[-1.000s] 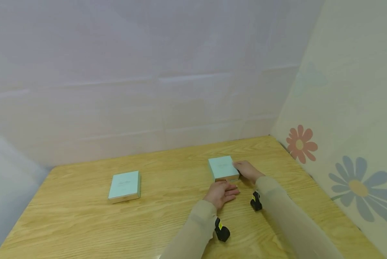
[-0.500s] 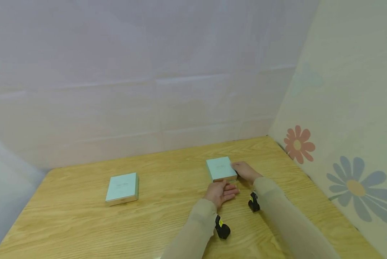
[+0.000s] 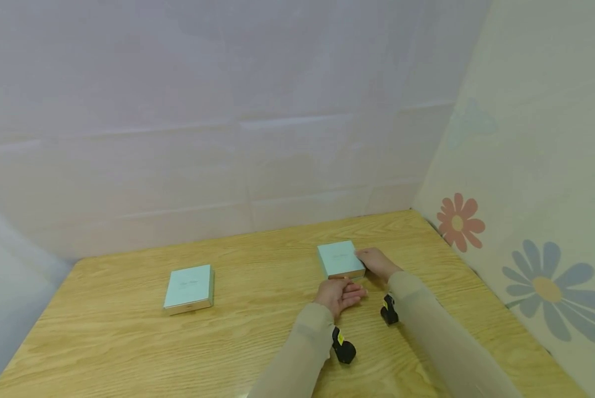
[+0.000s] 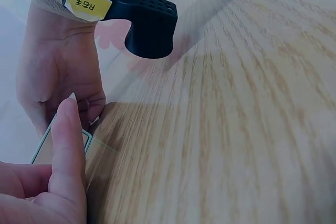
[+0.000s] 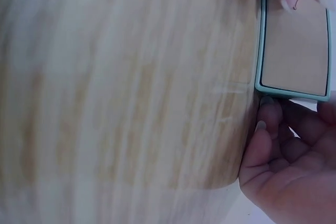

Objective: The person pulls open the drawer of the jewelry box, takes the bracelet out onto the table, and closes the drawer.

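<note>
Right hand [image 3: 373, 261] grips the right edge of the pale-blue flat box [image 3: 339, 257] on the wood table [image 3: 128, 342]; left hand [image 3: 333, 296], fingers loosely extended, at its tan front face [image 5: 294, 51]. No real change over last second; looks unopened. Second pale-blue box [image 3: 189, 286] well left.

The light in this room is soft and rather dim. On the creased backdrop [image 3: 289, 160] I notice pale, shiny streaks along the folds. The lettering on the left box [image 3: 190, 287] is too faint to read. Seen from the left wrist, everything is bluish and hazy, the wooden tabletop [image 4: 210, 129] darkly shadowed beside the left hand [image 4: 58, 192]; from the right wrist, its grain is blurred, washed out.
</note>
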### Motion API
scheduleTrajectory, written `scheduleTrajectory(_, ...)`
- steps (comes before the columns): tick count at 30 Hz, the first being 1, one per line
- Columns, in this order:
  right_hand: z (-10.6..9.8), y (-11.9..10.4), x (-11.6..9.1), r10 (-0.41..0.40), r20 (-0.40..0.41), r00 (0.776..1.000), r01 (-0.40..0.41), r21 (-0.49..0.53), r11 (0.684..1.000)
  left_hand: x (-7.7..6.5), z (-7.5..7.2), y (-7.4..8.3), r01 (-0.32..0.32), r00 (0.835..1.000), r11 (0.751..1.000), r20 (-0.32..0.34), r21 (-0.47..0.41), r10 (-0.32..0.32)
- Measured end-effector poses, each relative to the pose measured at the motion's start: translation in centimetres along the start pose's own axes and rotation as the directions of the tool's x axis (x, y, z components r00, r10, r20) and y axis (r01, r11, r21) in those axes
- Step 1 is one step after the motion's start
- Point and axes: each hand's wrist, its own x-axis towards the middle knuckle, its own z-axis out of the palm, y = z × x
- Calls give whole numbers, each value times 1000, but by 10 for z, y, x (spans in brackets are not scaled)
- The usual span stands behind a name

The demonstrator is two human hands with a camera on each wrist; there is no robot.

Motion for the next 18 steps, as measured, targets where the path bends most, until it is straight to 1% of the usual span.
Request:
scheduleTrajectory(2, 1, 0, 1, 13, -6, 1000, -13, 1, 1000, 0, 0, 0, 0, 1000, 1000, -6, -8, 0)
scheduleTrajectory(12, 0, -3, -1, 17, -34, 999, -17, -6, 1000, -2, -1, 2, 1, 1000, 1000, -7, -19, -2)
scheduleTrajectory(18, -1, -3, 0, 34, -18, 999, -34, 19, 999, -3, -1, 2, 3, 1000, 999, -5, -33, -3)
